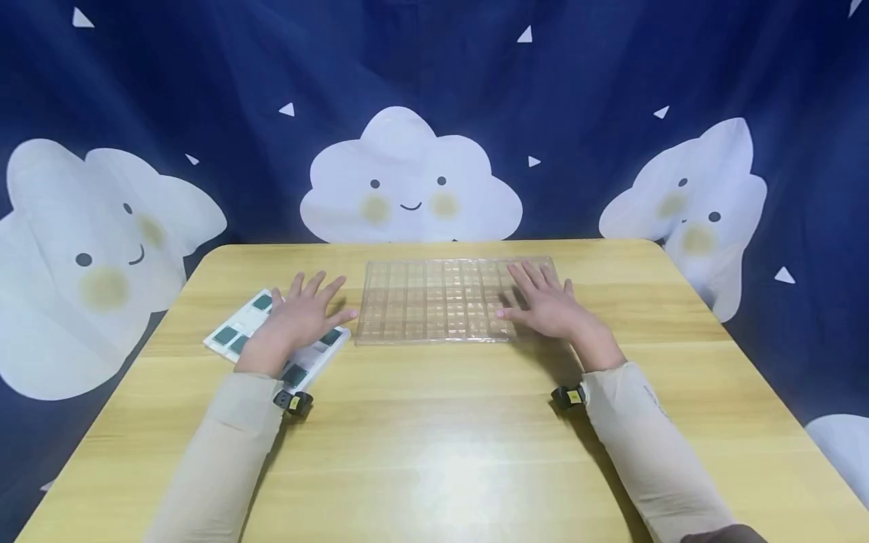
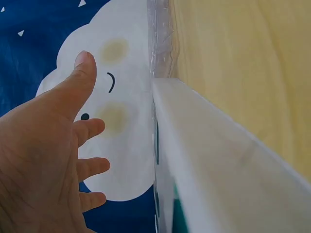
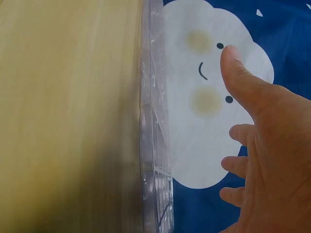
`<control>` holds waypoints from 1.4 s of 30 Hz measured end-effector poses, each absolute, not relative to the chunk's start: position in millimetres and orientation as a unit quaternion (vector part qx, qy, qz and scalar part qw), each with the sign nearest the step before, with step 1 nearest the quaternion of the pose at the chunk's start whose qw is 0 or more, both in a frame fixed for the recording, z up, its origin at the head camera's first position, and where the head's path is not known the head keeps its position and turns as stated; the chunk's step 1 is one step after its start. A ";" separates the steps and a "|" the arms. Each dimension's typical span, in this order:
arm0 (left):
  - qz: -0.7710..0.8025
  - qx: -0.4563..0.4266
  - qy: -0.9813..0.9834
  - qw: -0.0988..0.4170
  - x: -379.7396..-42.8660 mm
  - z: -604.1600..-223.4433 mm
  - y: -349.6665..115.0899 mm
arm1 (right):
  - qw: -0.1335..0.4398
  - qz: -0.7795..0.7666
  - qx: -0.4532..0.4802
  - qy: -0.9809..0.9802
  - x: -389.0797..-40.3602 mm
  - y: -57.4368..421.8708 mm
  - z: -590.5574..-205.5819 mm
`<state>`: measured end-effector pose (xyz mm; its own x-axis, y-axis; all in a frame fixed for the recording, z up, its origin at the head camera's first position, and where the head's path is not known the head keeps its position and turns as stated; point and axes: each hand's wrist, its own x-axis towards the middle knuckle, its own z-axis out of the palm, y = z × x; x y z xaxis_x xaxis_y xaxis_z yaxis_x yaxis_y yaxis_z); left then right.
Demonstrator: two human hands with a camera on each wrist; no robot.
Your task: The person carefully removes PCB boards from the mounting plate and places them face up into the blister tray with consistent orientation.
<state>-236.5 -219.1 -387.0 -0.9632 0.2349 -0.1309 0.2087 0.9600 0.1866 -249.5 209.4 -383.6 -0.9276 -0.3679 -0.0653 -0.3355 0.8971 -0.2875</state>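
My left hand (image 1: 299, 320) hovers with spread fingers over a white tray (image 1: 311, 371) on the left of the table. Dark green square pieces (image 1: 226, 335) sit in that tray; the hand and wrist hide its middle. To the right lies a clear plastic tray (image 1: 424, 302) divided into rows of small compartments. Over its right end my right hand (image 1: 551, 308) is spread in the same way, palm down, holding nothing. Both wrist views show the left hand (image 2: 43, 131) and the right hand (image 3: 277, 131) apart from the trays' edges.
A light wood-grain table (image 1: 434, 437) carries both trays. Behind it hangs a dark blue curtain (image 1: 258, 60) with white smiling clouds. Small black cameras are strapped at the left sleeve (image 1: 224, 430) and the right sleeve (image 1: 652, 445).
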 end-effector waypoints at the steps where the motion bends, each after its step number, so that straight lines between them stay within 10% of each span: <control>1: 0.085 0.112 0.987 0.075 -236.8 -386.3 -219.2 | 0.058 -0.136 -0.180 0.972 -249.4 208.7 -382.9; 42: 0.110 0.263 0.954 0.093 -254.3 -406.3 -158.5 | 0.129 -0.119 -0.243 0.954 -243.6 214.5 -399.6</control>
